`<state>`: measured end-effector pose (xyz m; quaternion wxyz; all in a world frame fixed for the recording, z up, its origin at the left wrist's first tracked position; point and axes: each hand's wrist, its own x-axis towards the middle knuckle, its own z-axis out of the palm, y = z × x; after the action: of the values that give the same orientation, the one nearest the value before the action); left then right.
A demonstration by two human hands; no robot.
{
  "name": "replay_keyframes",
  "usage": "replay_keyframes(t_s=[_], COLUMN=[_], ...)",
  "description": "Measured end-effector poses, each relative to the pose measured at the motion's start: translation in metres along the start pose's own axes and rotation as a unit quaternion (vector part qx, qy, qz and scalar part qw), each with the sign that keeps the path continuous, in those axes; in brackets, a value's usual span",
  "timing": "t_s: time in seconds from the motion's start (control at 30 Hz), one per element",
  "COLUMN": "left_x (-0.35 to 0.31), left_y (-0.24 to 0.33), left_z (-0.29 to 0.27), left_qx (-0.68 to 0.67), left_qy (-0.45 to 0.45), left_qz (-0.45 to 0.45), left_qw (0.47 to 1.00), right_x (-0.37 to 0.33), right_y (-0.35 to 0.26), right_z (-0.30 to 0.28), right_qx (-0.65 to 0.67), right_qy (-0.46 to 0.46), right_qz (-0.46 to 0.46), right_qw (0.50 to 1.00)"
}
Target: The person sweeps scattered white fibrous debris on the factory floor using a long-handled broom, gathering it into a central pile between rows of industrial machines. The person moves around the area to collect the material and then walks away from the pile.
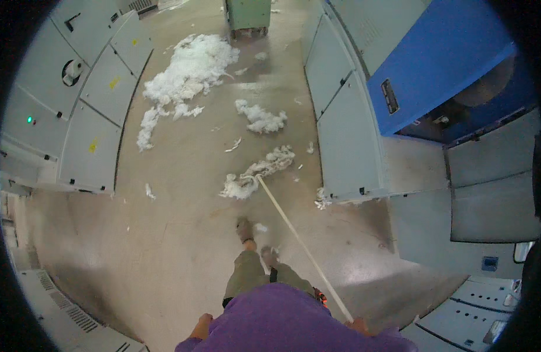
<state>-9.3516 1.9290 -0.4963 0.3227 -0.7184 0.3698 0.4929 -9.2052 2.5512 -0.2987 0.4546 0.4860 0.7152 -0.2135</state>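
My right hand [358,326], at the lower edge, is closed round the near end of a long pale pole [303,245]. The pole slants forward and left across the floor. Its far end meets a long greyish-white fluffy strip [276,161], which looks like a mop head or loose fibre; I cannot tell which. My left hand [203,325] hangs beside my purple top, away from the pole, its fingers mostly hidden. Ahead lie a small clump of white fibre [262,118] and, farther left, a large heap of white fibre [191,67].
Grey machine cabinets [92,138] line the left side. More grey cabinets [349,149] and a blue machine housing [440,58] with an opening stand on the right. A green wheeled bin [249,14] is at the far end. Fibre scraps dot the floor [182,234].
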Motion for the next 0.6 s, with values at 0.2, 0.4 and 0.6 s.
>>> replay_keyframes(t_s=[0.2, 0.4, 0.6], left_x=[-0.045, -0.145, -0.201], left_y=[0.170, 0.307, 0.353], left_z=[0.173, 0.332, 0.432], left_qx=[0.091, 0.191, 0.267], left_qy=[-0.174, -0.279, -0.265], left_qz=[0.165, 0.328, 0.370], left_qw=[0.967, 0.882, 0.849], right_x=[-0.016, 0.025, 0.085], right_y=[-0.009, -0.065, -0.163], right_z=[0.037, 0.017, -0.047], right_qx=[0.150, 0.242, -0.001], right_qy=[-0.048, -0.047, 0.219], right_qz=[0.053, 0.037, -0.089], right_qw=[0.986, 0.968, 0.972])
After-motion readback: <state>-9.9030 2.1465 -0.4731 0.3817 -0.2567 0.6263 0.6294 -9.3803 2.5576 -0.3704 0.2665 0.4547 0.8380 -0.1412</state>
